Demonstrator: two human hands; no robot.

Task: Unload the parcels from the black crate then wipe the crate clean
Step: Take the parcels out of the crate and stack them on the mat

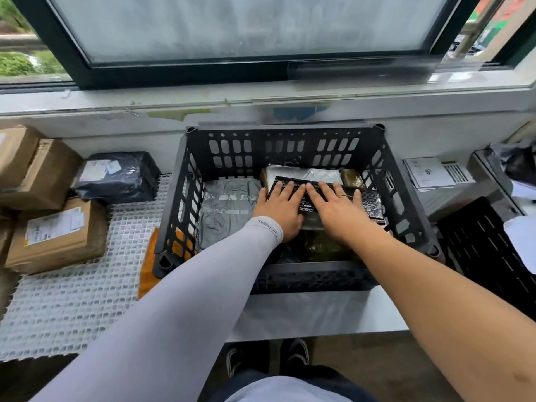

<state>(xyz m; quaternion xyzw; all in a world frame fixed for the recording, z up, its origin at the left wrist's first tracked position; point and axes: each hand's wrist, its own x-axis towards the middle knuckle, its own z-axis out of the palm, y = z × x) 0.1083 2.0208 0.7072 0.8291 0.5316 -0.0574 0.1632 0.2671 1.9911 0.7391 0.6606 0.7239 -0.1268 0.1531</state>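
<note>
At frame centre, the black crate (290,158) sits on the table (319,314). Left hand (280,208) and right hand (338,211) rest flat, fingers straight, on a black parcel (368,203) inside.

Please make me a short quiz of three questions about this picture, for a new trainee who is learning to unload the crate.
1. True or false: the black plastic crate with slotted walls has no parcels left in it.
2. Which parcel do the left hand and the right hand both rest on?
A. the grey plastic mailer bag
B. the flat black textured parcel
C. the brown cardboard box with a white label
3. Fill in: the dark plastic-wrapped parcel with a white label lies outside the crate, on its ____ side.

Key: 1 false; 2 B; 3 left
</note>
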